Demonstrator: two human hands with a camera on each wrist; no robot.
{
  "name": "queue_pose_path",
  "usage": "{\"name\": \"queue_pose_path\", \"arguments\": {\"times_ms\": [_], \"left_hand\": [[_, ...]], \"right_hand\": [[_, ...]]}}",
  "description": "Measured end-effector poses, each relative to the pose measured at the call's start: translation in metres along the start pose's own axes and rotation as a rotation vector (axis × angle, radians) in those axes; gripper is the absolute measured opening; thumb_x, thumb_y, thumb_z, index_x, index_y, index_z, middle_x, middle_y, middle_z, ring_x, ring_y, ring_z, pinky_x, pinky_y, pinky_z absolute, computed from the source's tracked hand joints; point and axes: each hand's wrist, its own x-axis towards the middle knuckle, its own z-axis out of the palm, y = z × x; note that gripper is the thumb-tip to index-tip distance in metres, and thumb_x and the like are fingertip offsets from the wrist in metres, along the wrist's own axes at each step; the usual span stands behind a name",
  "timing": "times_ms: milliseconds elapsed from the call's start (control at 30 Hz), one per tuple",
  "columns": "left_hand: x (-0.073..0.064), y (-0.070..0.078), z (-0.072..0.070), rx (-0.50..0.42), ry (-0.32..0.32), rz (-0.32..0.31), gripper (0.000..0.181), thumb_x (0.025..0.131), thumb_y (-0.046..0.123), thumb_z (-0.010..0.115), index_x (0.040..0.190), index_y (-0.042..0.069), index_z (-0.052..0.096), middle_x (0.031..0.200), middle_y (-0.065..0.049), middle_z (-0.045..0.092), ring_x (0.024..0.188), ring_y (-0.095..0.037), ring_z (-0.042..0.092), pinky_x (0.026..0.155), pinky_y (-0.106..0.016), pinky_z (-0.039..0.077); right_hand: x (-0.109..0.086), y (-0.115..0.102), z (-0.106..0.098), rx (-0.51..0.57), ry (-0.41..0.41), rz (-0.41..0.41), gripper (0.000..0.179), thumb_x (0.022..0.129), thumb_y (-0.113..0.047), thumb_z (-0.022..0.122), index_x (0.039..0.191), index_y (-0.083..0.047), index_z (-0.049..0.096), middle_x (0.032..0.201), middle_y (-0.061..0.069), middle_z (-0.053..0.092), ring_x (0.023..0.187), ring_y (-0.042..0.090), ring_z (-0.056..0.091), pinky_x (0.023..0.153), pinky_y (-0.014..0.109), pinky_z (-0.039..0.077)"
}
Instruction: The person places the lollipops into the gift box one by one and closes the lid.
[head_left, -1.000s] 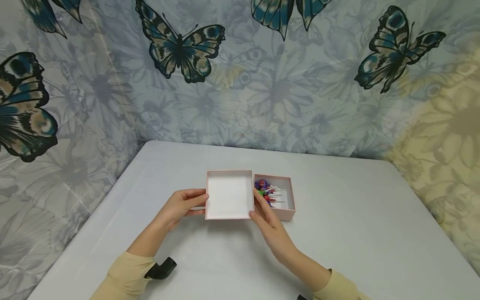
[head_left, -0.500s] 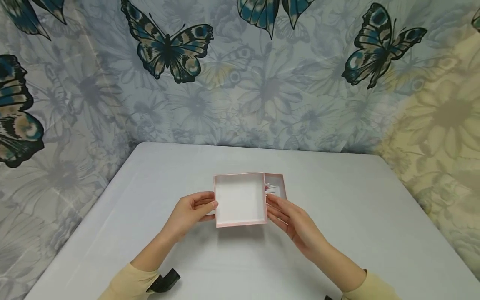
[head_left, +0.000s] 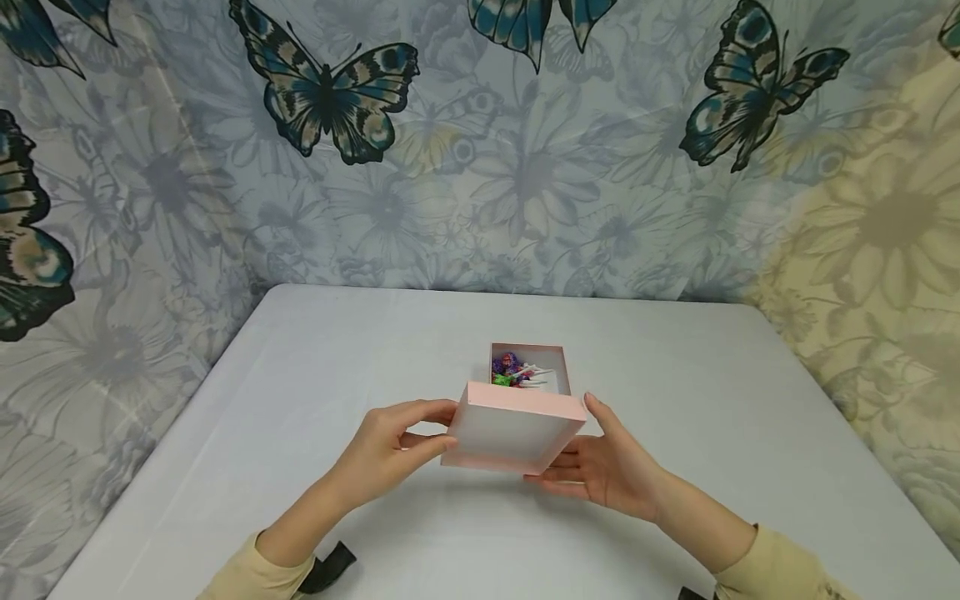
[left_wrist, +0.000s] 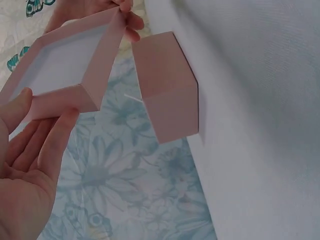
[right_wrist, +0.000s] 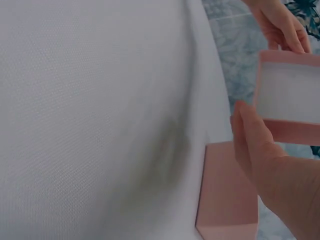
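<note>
A pink box lid (head_left: 517, 402) with a white inside is held tilted above the table. My left hand (head_left: 401, 446) pinches its left side, thumb on one face and fingers behind. My right hand (head_left: 615, 475) is at its right corner, fingers extended along the edge and thumb raised apart. Just beyond the lid stands the matching pink box (left_wrist: 170, 95), uncovered, its near part hidden by the lid in the head view. Inside it lie several lollipops (head_left: 513, 371) with bright wrappers and white sticks.
The white table (head_left: 337, 350) carries the box. Behind it hangs a backdrop (head_left: 540, 183) with butterflies and flowers. A black strap piece (head_left: 327, 568) sticks out by the left sleeve.
The lid has tipped from showing its white inside flat-on to a steep tilt, and moved right and nearer. My right hand let go of its edge, moved right and turned thumb up.
</note>
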Motion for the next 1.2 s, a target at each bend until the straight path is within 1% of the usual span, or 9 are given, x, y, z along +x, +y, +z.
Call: {"name": "queue_pose_path", "arguments": {"times_ms": [100,200,367,467,600,700,867,967,1200], "left_hand": [[-0.001,-0.001,0.0,-0.022,-0.026,0.028,0.035,0.088,0.007,0.073,0.121,0.006,0.066,0.115,-0.006,0.068,0.106,-0.02,0.065,0.079,-0.03,0.059],[-0.002,-0.002,-0.001,-0.043,-0.048,-0.033,0.041,0.086,0.013,0.076,0.125,0.008,0.063,0.121,-0.003,0.065,0.113,-0.019,0.061,0.089,-0.03,0.055],[0.002,0.003,-0.005,-0.094,-0.093,-0.289,0.06,0.089,0.029,0.074,0.141,0.01,0.05,0.139,-0.005,0.054,0.129,-0.023,0.05,0.103,-0.034,0.045],[0.007,0.006,-0.007,-0.131,-0.142,-0.449,0.071,0.09,0.046,0.066,0.147,0.009,0.042,0.144,-0.009,0.049,0.133,-0.027,0.045,0.107,-0.045,0.042],[0.012,0.009,-0.004,-0.178,-0.163,-0.56,0.085,0.084,0.055,0.068,0.149,0.009,0.038,0.145,-0.011,0.047,0.134,-0.029,0.043,0.107,-0.05,0.041],[0.016,0.01,-0.003,-0.197,-0.158,-0.499,0.09,0.08,0.042,0.078,0.151,0.008,0.034,0.146,-0.011,0.045,0.134,-0.026,0.043,0.108,-0.041,0.041],[0.042,0.003,-0.007,-0.017,-0.209,-0.146,0.112,0.067,0.025,0.091,0.154,0.008,0.024,0.153,-0.003,0.035,0.139,-0.017,0.035,0.113,-0.027,0.032],[0.066,-0.014,-0.012,0.103,-0.241,-0.014,0.121,0.062,0.028,0.094,0.156,0.015,0.019,0.156,0.003,0.029,0.142,-0.013,0.028,0.116,-0.028,0.027],[0.102,-0.065,-0.01,0.225,-0.364,-0.091,0.123,0.065,0.041,0.091,0.157,0.021,0.013,0.159,0.008,0.021,0.144,-0.008,0.021,0.116,-0.029,0.025]], "right_hand": [[-0.001,0.0,0.002,-0.069,0.028,-0.022,0.086,0.099,-0.061,0.027,0.15,0.004,0.005,0.137,0.022,0.047,0.123,0.037,0.052,0.107,0.044,0.041],[-0.002,0.0,0.004,-0.128,0.059,-0.082,0.081,0.099,-0.053,0.038,0.15,0.001,0.006,0.133,0.015,0.05,0.12,0.034,0.055,0.105,0.044,0.043],[-0.006,-0.003,0.004,-0.23,0.054,-0.217,0.068,0.098,-0.044,0.046,0.145,0.003,0.03,0.132,0.008,0.051,0.119,0.03,0.055,0.105,0.042,0.042],[-0.007,-0.004,0.003,-0.329,0.027,-0.265,0.055,0.098,-0.042,0.045,0.143,-0.009,0.046,0.134,0.005,0.05,0.121,0.023,0.053,0.107,0.036,0.042],[-0.007,-0.004,0.003,-0.492,0.02,-0.309,0.057,0.096,-0.039,0.047,0.148,-0.018,0.043,0.137,0.005,0.047,0.12,0.019,0.05,0.103,0.029,0.044],[-0.006,-0.009,-0.003,-0.623,-0.013,-0.407,0.068,0.095,-0.038,0.054,0.153,-0.01,0.031,0.146,0.008,0.041,0.125,0.018,0.047,0.099,0.03,0.046],[-0.004,-0.04,-0.025,-1.02,-0.085,-0.694,0.097,0.082,-0.024,0.078,0.154,-0.001,0.018,0.157,0.018,0.024,0.141,0.02,0.03,0.111,0.027,0.036],[0.002,-0.06,-0.039,-1.214,-0.056,-0.761,0.109,0.071,-0.011,0.086,0.155,-0.003,0.017,0.158,0.017,0.021,0.144,0.022,0.023,0.115,0.026,0.027],[0.025,-0.073,-0.072,-1.329,0.038,-0.609,0.112,0.073,-0.012,0.087,0.157,-0.012,0.012,0.161,0.005,0.014,0.147,0.023,0.015,0.117,0.026,0.022]]}}
